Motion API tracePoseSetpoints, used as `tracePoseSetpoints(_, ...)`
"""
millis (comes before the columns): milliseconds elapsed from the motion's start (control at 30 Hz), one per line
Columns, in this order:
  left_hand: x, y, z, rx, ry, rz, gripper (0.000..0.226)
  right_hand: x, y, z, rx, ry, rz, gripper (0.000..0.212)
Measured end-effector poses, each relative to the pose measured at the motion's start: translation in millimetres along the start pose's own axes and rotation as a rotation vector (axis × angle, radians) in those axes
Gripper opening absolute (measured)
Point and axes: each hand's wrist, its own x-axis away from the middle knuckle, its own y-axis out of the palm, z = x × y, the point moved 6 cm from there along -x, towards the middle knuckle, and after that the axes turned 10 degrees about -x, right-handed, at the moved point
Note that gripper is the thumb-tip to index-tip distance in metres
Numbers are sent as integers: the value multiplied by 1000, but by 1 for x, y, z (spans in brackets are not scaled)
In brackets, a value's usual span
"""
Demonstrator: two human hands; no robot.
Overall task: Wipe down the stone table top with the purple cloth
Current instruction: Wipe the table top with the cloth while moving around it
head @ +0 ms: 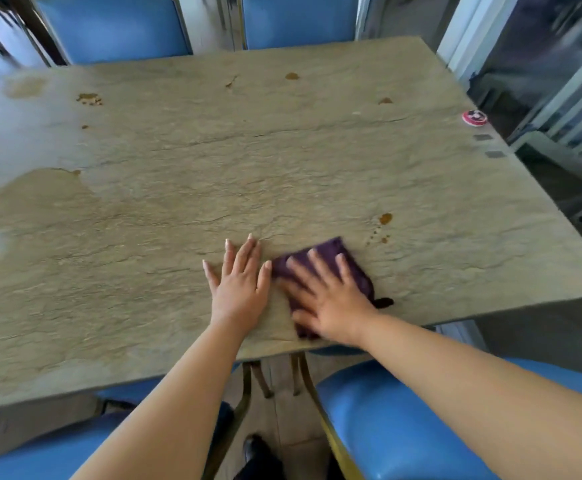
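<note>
Near edge: I'm looking down over two blue chairs (403, 420) tucked at the tabletop (185, 188), both arms reaching in over the rim.
Right hand: my right hand (331, 299) lies flat on the purple cloth (351, 268), fingers straight and spread, pressing down rather than gripping — the blur on it suggests I'm mid-stroke.
Cloth: folded into a rough square, flat on the stone close to the near edge, right of centre, a dark tag or corner (383, 302) poking out at its right side.
Left hand: my left hand (239, 282) rests flat on bare stone just beside the cloth, fingers straight and slightly apart, holding nothing; I'd say it is bracing me.
Next up: a cluster of brown spots (383, 223) sits just beyond the cloth to the right, not yet wiped.
Left side: a broad darker patch (40, 199) spreads toward the left edge; damp or stain, I cannot tell which.
Far half: more brown spots still there — a crumbly one far left (89, 98), small ones near the far edge (292, 76) and far right (385, 101).
Right rim: a small round pink object (474, 117) sits at the edge; it looks in the way of a full pass.
Progress: early, by my reckoning; only the near strip seems worked, most of the stone is left.
</note>
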Motion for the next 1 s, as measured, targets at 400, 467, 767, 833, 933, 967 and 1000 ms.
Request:
tracePoseSetpoints(400,-26,21,59,-180,-287,92,66,-35,-48,195,-50,547,154,69)
tracePoseSetpoints(467,-27,23,57,-188,-309,107,69,-70,-53,185,-157,696,171,77)
tracePoseSetpoints(767,-27,20,54,-165,-373,126,79,-149,-58,133,-21,-305,-64,62)
tracePoseSetpoints(833,-27,19,54,-173,-371,129,79,-178,-67,163,-73,-10,5,60)
tracePoseSetpoints(933,-29,21,53,-187,-369,126,78,-201,-64,158,-147,368,75,61)
tracePoseSetpoints(967,-29,22,53,-186,-364,125,78,-201,-61,145,-146,372,59,61)
tracePoseSetpoints(1000,-29,22,53,-178,-360,130,78,-197,-59,130,-135,326,37,61)
